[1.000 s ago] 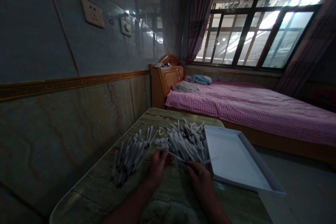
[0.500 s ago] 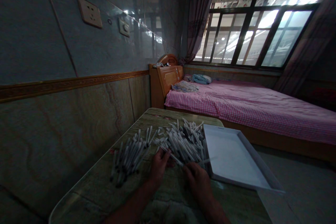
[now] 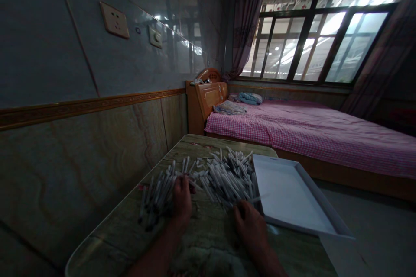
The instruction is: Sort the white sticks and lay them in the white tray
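Observation:
My left hand [image 3: 182, 197] is pinched at the right edge of the left pile of slim white pens [image 3: 160, 190], which have dark ends. A pale pen [image 3: 195, 184] slants out to the right from its fingertips. Farther right, my right hand [image 3: 251, 223] rests low over the table with its fingers curled, in front of a larger heap of whitish pens [image 3: 225, 177]. One thin translucent stick [image 3: 260, 198] juts out beside its knuckles over the tray's edge. What lies inside the right fingers is hidden.
A shallow white tray [image 3: 292, 194] stands at the right, overhanging the edge of the marble-patterned table [image 3: 208, 246]. Small white pieces [image 3: 199, 163] lie between the piles. Behind are a bed with a pink checked sheet [image 3: 292, 125] and a wooden headboard [image 3: 208, 95]. A tiled wall [image 3: 130, 147] runs along the left.
My left hand has moved left, away from my right hand, to the left pile. The pen that spanned both hands no longer does. My right hand has shifted slightly right.

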A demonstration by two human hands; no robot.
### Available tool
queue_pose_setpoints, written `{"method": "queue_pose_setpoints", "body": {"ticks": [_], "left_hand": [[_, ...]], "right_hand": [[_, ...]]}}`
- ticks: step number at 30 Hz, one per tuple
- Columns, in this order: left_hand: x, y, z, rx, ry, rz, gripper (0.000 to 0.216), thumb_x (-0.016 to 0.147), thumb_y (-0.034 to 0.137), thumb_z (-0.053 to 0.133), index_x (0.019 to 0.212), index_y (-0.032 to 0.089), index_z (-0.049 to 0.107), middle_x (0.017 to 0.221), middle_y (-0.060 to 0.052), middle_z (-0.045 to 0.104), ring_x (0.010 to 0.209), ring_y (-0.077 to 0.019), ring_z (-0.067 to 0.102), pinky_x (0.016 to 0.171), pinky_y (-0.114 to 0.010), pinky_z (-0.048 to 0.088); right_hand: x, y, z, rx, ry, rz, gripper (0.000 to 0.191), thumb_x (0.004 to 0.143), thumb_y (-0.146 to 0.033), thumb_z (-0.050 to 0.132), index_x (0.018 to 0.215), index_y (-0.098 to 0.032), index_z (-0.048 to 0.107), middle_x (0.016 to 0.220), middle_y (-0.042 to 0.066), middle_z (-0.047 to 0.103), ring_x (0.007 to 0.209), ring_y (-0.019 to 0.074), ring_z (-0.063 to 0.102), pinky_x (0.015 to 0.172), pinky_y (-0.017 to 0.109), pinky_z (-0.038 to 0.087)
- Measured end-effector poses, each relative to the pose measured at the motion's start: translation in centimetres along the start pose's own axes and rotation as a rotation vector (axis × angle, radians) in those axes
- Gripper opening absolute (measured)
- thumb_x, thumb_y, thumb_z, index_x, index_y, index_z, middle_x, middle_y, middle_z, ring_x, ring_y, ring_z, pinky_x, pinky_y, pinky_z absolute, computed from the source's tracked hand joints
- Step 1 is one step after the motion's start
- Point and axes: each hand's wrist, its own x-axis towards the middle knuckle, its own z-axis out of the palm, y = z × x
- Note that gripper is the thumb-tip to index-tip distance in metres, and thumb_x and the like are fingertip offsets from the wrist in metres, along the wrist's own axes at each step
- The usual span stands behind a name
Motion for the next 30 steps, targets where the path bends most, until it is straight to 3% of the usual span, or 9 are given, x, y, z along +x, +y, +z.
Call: {"method": "queue_pose_setpoints", "body": {"ticks": [6, 11, 14, 17, 19, 23, 25, 28, 30], "left_hand": [[-2.1, -0.1, 1.1, 0.153, -0.256, -0.042, 0.029, 0.072, 0.043, 0.070, 0.093, 0.024, 0.066, 0.057, 0.004, 0.059, 0.048, -0.0160, 0.055, 0.048, -0.025, 0.041], [-2.3, 0.1, 0.9, 0.194, -0.273, 0.060, 0.030, 0.080, 0.040, 0.063, 0.104, 0.022, 0.066, 0.078, -0.003, 0.070, 0.062, -0.0206, 0.064, 0.061, -0.030, 0.049], [-1.5, 0.4, 0.2, 0.343, -0.235, 0.196, 0.025, 0.087, 0.037, 0.054, 0.104, 0.022, 0.066, 0.095, -0.006, 0.072, 0.083, -0.0234, 0.068, 0.076, -0.034, 0.052], [-0.5, 0.7, -0.6, 0.657, -0.216, 0.346, 0.024, 0.092, 0.029, 0.046, 0.104, 0.021, 0.064, 0.105, -0.008, 0.071, 0.098, -0.0238, 0.065, 0.087, -0.037, 0.049], [0.0, 0.9, -1.1, 0.896, -0.221, 0.403, 0.023, 0.093, 0.024, 0.044, 0.105, 0.020, 0.064, 0.107, -0.009, 0.070, 0.101, -0.0234, 0.064, 0.089, -0.036, 0.047], [-0.1, 1.4, -1.5, 1.289, -0.281, 0.457, 0.022, 0.091, 0.021, 0.051, 0.107, 0.018, 0.066, 0.108, -0.011, 0.069, 0.102, -0.0252, 0.063, 0.088, -0.035, 0.047], [-0.3, 1.4, -1.5, 1.411, -0.323, 0.451, 0.023, 0.090, 0.021, 0.054, 0.109, 0.019, 0.066, 0.108, -0.011, 0.069, 0.101, -0.0262, 0.064, 0.085, -0.035, 0.048], [-0.7, 1.2, -1.6, 1.493, -0.390, 0.420, 0.026, 0.090, 0.020, 0.054, 0.113, 0.019, 0.064, 0.111, -0.012, 0.068, 0.098, -0.0258, 0.066, 0.080, -0.033, 0.048], [-0.7, 1.0, -1.7, 1.484, -0.417, 0.401, 0.028, 0.090, 0.017, 0.052, 0.117, 0.018, 0.062, 0.113, -0.012, 0.068, 0.097, -0.0255, 0.068, 0.077, -0.033, 0.048]], "right_hand": [[0.0, -0.1, -0.3, -0.029, 0.006, -0.027, 0.021, 0.092, -0.036, 0.048, 0.083, -0.023, 0.062, 0.084, 0.004, 0.070, 0.074, 0.0198, 0.066, 0.062, 0.027, 0.040], [-1.2, -2.0, -2.0, 0.057, -0.094, -0.368, 0.014, 0.087, -0.028, 0.058, 0.098, -0.024, 0.066, 0.099, 0.005, 0.068, 0.094, 0.0224, 0.062, 0.081, 0.031, 0.045], [-2.3, -2.8, -2.2, 0.044, -0.302, -0.628, 0.041, 0.079, -0.037, 0.070, 0.119, -0.028, 0.063, 0.127, 0.004, 0.061, 0.120, 0.0267, 0.051, 0.101, 0.039, 0.040], [-2.8, -2.6, -1.1, -0.060, -0.336, -0.775, 0.058, 0.081, -0.041, 0.070, 0.135, -0.031, 0.053, 0.148, 0.002, 0.046, 0.139, 0.0284, 0.032, 0.115, 0.043, 0.026], [-2.4, -2.1, 0.1, -0.149, -0.228, -0.754, 0.053, 0.085, -0.034, 0.067, 0.135, -0.030, 0.052, 0.148, 0.002, 0.047, 0.141, 0.0278, 0.030, 0.117, 0.044, 0.024], [-0.4, -0.7, 1.5, -0.267, 0.124, -0.616, 0.030, 0.089, -0.025, 0.060, 0.119, -0.025, 0.064, 0.134, 0.009, 0.057, 0.133, 0.0309, 0.039, 0.109, 0.048, 0.033], [0.3, -0.3, 1.2, -0.268, 0.200, -0.575, 0.025, 0.090, -0.022, 0.057, 0.114, -0.026, 0.065, 0.130, 0.009, 0.059, 0.130, 0.0313, 0.042, 0.105, 0.048, 0.036], [0.1, -0.8, 0.0, -0.165, 0.151, -0.582, 0.023, 0.091, -0.017, 0.055, 0.110, -0.026, 0.065, 0.120, 0.007, 0.064, 0.120, 0.0275, 0.050, 0.099, 0.043, 0.040], [-0.7, -1.8, -0.6, -0.093, 0.005, -0.639, 0.020, 0.090, -0.016, 0.057, 0.106, -0.026, 0.065, 0.107, 0.004, 0.067, 0.103, 0.0232, 0.057, 0.088, 0.037, 0.044]]}}
